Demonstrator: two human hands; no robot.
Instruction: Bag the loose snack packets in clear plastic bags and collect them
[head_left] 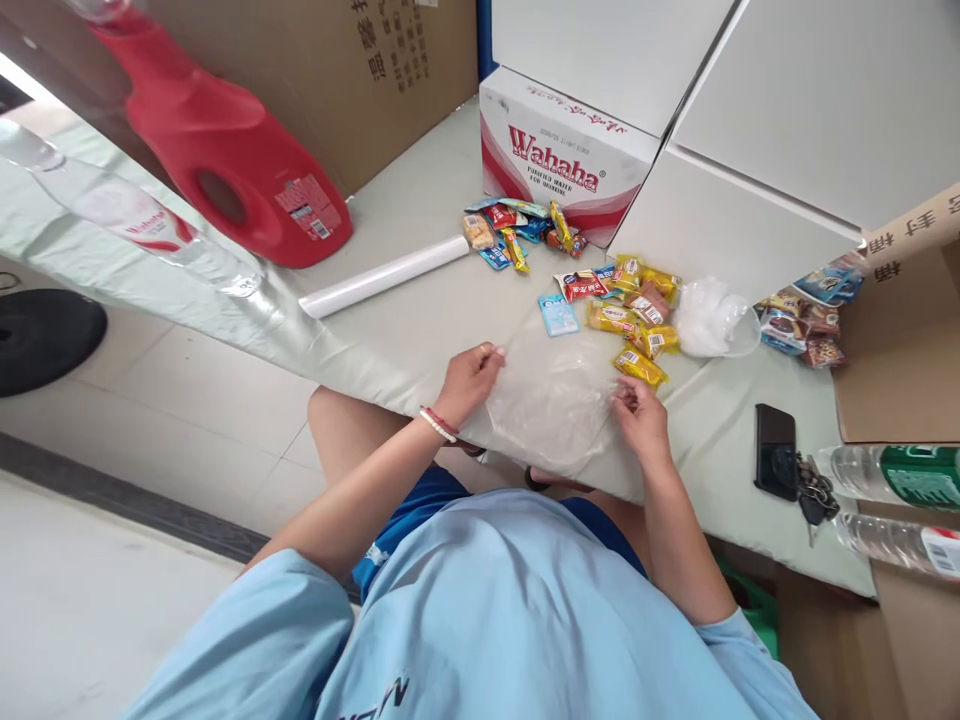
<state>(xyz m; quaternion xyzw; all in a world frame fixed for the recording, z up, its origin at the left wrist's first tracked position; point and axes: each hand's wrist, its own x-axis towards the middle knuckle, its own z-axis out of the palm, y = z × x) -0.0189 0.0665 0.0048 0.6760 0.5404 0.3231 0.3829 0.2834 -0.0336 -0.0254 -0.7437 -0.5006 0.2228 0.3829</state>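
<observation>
Holding a clear plastic bag flat on the near edge of the surface, we have the left hand pinching its left border between thumb and curled fingers, and the right hand closed on its right border in the same manner; neither hand carries anything else. The bag lies between the two hands, partly overhanging the near edge above our lap. In our judgement the step in hand is parting or spreading the film, and it is best done with light opposing pulls at the two borders, keeping the film taut without stretching it, and working it back from the edge so it does not slide off. Wrapped snacks lie just beyond the bag, with a small blue packet near its far corner and a crumpled clear bag to the right. A white roll lies further left, and a Wahaha carton stands behind. A phone with keys rests well to the right. We cannot tell where the bag's mouth is, nor whether its layers have separated, since the film is nearly invisible against the surface. Fingertips of the right hand are hidden under the knuckles. Two bottles at the right margin are cut off.
</observation>
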